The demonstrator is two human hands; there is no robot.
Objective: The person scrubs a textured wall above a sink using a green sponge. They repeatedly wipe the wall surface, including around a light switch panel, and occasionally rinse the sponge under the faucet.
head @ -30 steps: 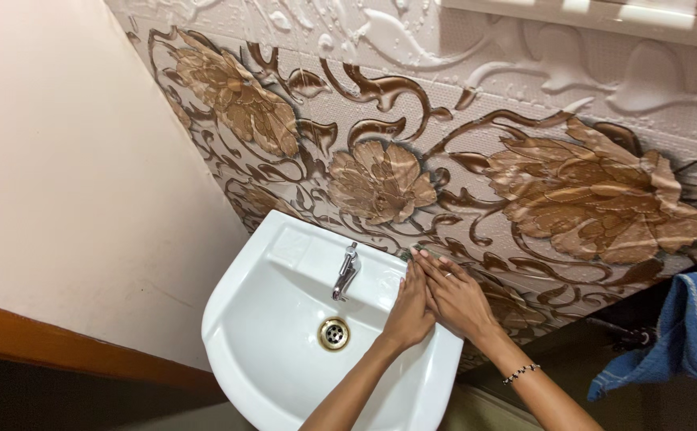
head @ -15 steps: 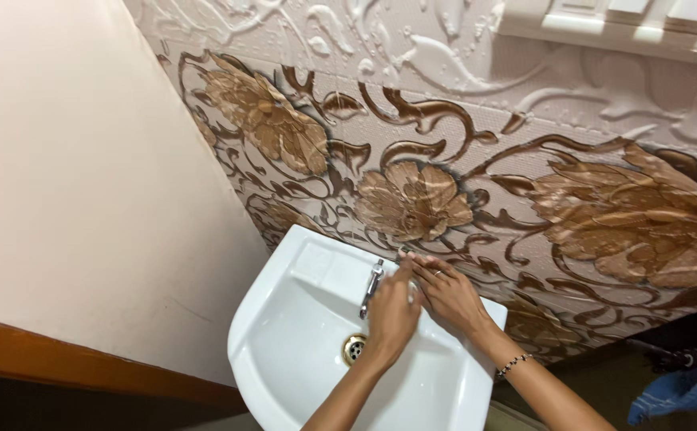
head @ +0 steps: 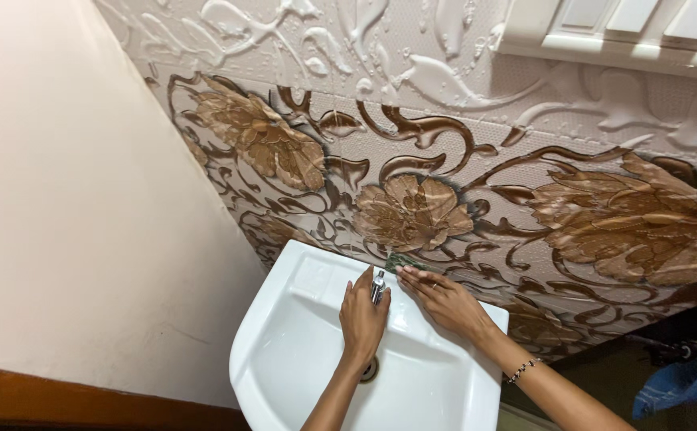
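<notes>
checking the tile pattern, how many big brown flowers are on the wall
3: one brown flower upper left, one above the white ceramic sink, one at right; others may lie outside the view.

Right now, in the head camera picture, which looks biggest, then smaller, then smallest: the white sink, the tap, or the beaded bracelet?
1. White sink, by far the largest.
2. and 3. Tap and beaded bracelet: both tiny, partly hidden; too alike to rank.

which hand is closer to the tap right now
Left. The left hand lies over the chrome tap, its fingers around it. The right hand rests beside it on the white basin's back ledge, fingertips at a small green thing.
</notes>
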